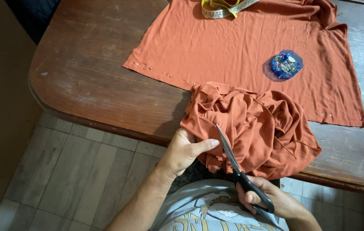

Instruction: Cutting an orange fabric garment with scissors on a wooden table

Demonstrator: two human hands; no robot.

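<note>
Left hand (182, 152) grips the bunched orange fabric (254, 128) at the worktop (83, 77) edge. Right hand (271, 199) closed in the scissors (237, 164) handles — blades barely parted, tips against fabric. Flat pinned panel (241, 47) appears finished — bunched piece remains.

Tape measure (224, 8) cut off by top edge

No pkgs, labels, signs — no screens.

Bunched cloth (254, 128) sits at the table's (96, 72) near edge, over the flat cloth (241, 47). Pin holder (285, 65) on that, tape measure (222, 8) behind it.
</note>
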